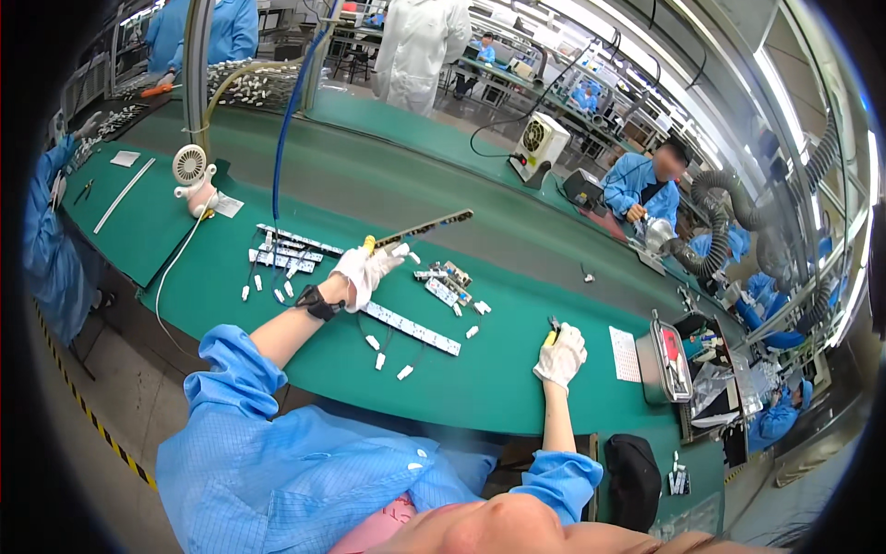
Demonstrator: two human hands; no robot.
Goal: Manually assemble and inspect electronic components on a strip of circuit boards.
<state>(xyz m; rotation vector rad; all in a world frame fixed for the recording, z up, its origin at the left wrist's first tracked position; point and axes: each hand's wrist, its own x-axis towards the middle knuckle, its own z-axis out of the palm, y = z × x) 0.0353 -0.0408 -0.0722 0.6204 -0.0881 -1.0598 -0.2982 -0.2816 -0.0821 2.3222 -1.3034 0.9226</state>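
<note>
My left hand [362, 271], in a white glove, is closed on one end of a long, narrow circuit board strip [426, 227], which tilts up to the right above the green mat. Below that hand lies a white board strip [411, 329] with wires and small white connectors. More white strips [293, 251] are grouped left of the hand. To its right sits a cluster of small circuit boards [448, 282] with connectors. Further right, my gloved right hand [561, 358] rests low over the mat, closed around a small yellow-handled hand tool [552, 334]; its tip is too small to identify.
A small pink fan [196, 180] stands at the left with its cable trailing. At right are a printed sheet [625, 354], a metal box [663, 360] and a cluttered tray [715, 397]. Across the belt [415, 185], a person in blue works near a white fan unit [540, 146].
</note>
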